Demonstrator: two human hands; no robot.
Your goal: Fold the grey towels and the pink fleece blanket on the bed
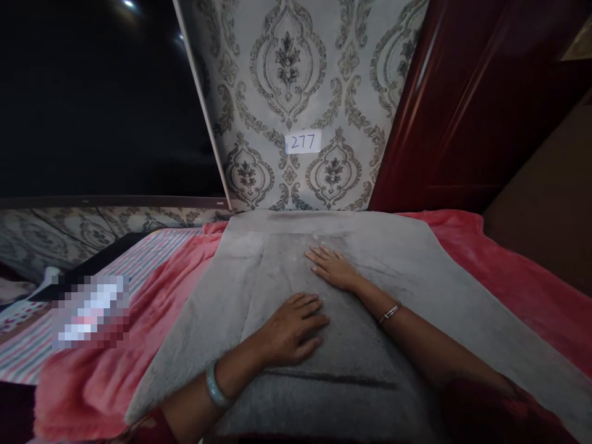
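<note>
A grey, plush-looking cloth (203, 345) lies spread over the surface before me, with a darker, folded-looking section in its middle. My left hand (291, 330) rests on that darker section, fingers apart and pointing to the right; a pale bangle circles the wrist. Farther back, my right hand (333, 268) lies flat on the same cloth with its fingers spread, and a thin silver bracelet is on that wrist. Nothing is held in either hand. Below my left hand a dark crease or edge runs across the cloth.
A pink fluffy blanket (171, 296) shows under the grey cloth on both sides. Striped fabric (143, 259) lies at left, partly behind a blurred patch. A large black screen (102, 105), patterned wall (296, 80) with a "277" label (303, 142), and dark red panel (462, 105) stand behind.
</note>
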